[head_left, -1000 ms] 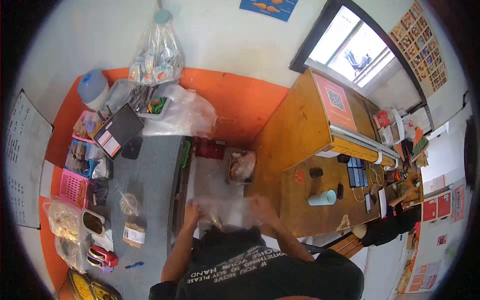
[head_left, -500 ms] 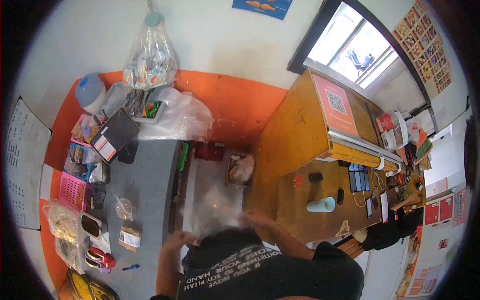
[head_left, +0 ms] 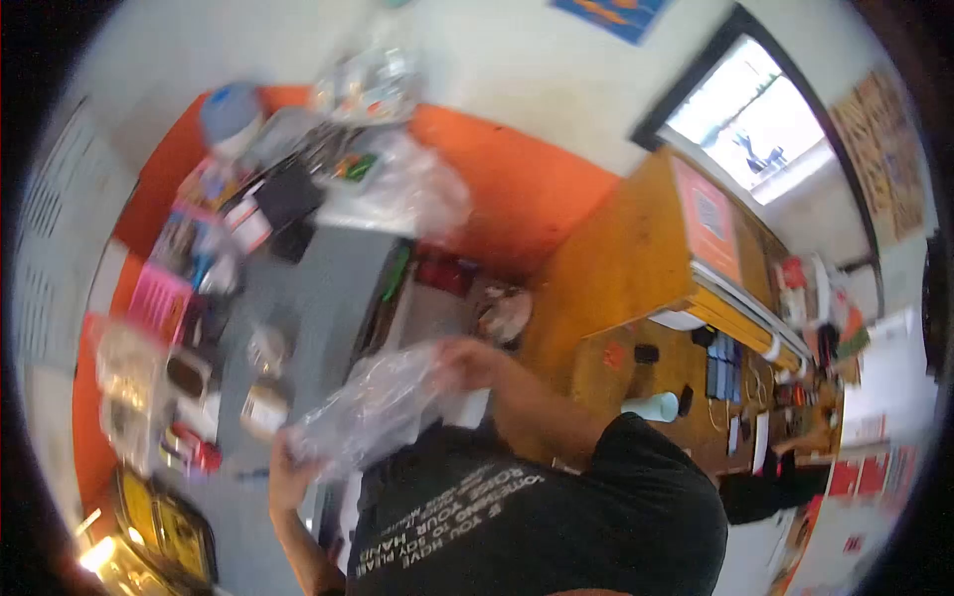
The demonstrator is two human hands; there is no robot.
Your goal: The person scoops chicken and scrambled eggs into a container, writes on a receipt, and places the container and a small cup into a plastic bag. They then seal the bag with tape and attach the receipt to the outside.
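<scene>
A clear plastic bag point(head_left: 368, 412) is stretched between my two hands in front of my black shirt. My left hand point(head_left: 294, 471) grips its lower left end, near the edge of the grey table point(head_left: 318, 288). At the bag's upper right end, my right hand point(head_left: 463, 366) has its fingers closed on the plastic. Left of the bag, a small clear container point(head_left: 267, 350) and a brown and white packet point(head_left: 264, 408) lie on the grey table.
Pink basket point(head_left: 159, 302), plastic bags point(head_left: 134, 372) and a red object point(head_left: 206, 455) line the table's left side. A wooden desk point(head_left: 586, 382) at right holds a pale blue cup point(head_left: 651, 406) and phones. Another person's dark sleeve point(head_left: 765, 494) shows far right.
The bag, blurred and lower between my hands before, is now raised and spread out. Both hands have moved, the left one leftward and the right one up. The whole view has shifted and tilted.
</scene>
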